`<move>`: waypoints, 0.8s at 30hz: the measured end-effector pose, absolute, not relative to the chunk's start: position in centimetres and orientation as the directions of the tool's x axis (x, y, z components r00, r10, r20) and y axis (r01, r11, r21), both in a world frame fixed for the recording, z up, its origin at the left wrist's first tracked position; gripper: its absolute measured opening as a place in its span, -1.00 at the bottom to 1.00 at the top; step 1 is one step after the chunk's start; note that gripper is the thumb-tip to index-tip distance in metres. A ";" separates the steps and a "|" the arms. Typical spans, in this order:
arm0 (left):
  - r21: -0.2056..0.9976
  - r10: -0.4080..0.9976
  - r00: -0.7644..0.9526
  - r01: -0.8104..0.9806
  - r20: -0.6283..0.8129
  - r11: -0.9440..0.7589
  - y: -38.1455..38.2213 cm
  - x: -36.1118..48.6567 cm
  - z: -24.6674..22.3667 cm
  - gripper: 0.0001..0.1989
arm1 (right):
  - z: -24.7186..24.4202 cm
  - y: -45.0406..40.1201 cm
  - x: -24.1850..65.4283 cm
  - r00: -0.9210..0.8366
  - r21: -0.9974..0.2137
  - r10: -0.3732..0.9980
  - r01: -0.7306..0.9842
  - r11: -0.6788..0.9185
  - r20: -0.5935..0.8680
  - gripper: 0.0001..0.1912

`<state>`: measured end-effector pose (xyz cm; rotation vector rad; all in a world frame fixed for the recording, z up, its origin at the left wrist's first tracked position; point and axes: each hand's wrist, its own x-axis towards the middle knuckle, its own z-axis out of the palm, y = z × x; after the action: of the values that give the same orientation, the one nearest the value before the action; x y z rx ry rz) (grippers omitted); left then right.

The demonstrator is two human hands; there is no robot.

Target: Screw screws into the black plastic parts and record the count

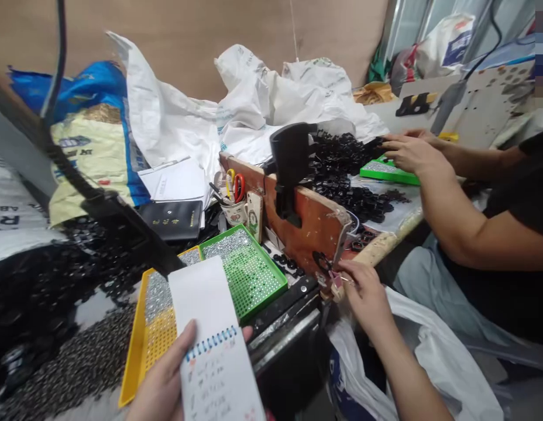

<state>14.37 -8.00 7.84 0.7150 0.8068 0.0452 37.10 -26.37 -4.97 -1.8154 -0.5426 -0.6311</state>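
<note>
My left hand (168,374) grips a spiral notepad (219,374) by its side, the thumb on top near the blue coil and fingertips showing at the far edge. Handwriting covers the lower page; the upper page is blank. Behind the pad lie a yellow perforated tray (160,336) and a green perforated tray (258,280), both with small silvery pieces. My right hand (365,292) is at the near end of the brown wooden divider (298,228), fingers closed by a small pink piece (336,278) and thin metal loops. What exactly they pinch is unclear.
A co-worker's hands (412,152) work over another green tray (388,171) at right. Black parts (342,169) are heaped there and at left. A mug (233,211) with scissors stands beside the divider. A dark lamp arm (126,234) crosses the left; a white bag (442,351) hangs open below.
</note>
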 end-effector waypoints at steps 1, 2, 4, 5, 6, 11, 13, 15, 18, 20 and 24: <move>0.594 0.293 0.713 0.212 -0.637 0.776 -8.0 14.2 7.6 -0.48 | -4.9 -26.6 35.9 0.772 -0.736 -0.009 0.602 -0.311 0.636 -0.72; 0.592 0.291 0.725 0.196 -0.625 0.782 -8.0 14.1 7.4 -0.49 | -4.7 -26.8 34.3 0.793 -0.781 -0.108 0.550 -0.297 0.600 -0.71; 0.602 0.285 0.751 0.181 -0.595 0.778 -7.9 13.6 6.9 -0.51 | -3.8 -26.7 30.6 0.825 -0.891 -0.337 0.403 -0.210 0.453 -0.73; 0.614 0.278 0.767 0.183 -0.578 0.768 -7.8 13.3 6.6 -0.51 | -3.2 -26.3 28.7 0.837 -0.925 -0.394 0.358 -0.128 0.379 -0.74; 0.624 0.256 0.789 0.196 -0.558 0.756 -7.6 13.0 6.4 -0.50 | -2.4 -25.6 27.0 0.876 -0.938 -0.341 0.338 -0.070 0.341 -0.72; 0.651 0.162 0.899 0.162 -0.408 0.741 -6.8 10.6 5.5 -0.58 | 1.6 -18.7 21.2 0.763 -0.983 0.626 0.069 0.168 0.161 -0.45; 0.634 0.169 0.923 0.097 -0.346 0.767 -6.6 8.8 5.1 -0.63 | 2.9 -15.7 19.6 0.659 -0.979 0.741 -0.042 0.201 0.124 -0.46; 0.616 0.137 0.953 0.061 -0.270 0.786 -6.3 6.7 4.5 -0.66 | 3.8 -13.3 18.3 0.652 -0.965 0.743 -0.062 0.253 0.153 -0.56; 0.618 0.087 0.972 0.069 -0.218 0.783 -5.3 3.7 3.5 -0.65 | 4.1 -11.2 16.9 0.563 -0.966 0.802 -0.024 0.258 0.200 -0.58; 0.599 0.142 0.953 0.049 -0.267 0.799 -4.1 2.2 3.2 -0.61 | 3.8 -11.3 17.1 0.483 -0.976 0.848 0.113 0.184 0.216 -0.57; 0.527 0.292 0.904 -0.090 -0.314 0.845 -0.9 0.5 3.2 -0.52 | 3.9 -14.0 22.3 0.669 -0.861 0.676 0.499 -0.101 0.309 -0.63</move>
<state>0.45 -0.89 3.23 0.5293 0.3975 0.2072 22.31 -14.01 3.95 -1.7536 -0.9468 0.1950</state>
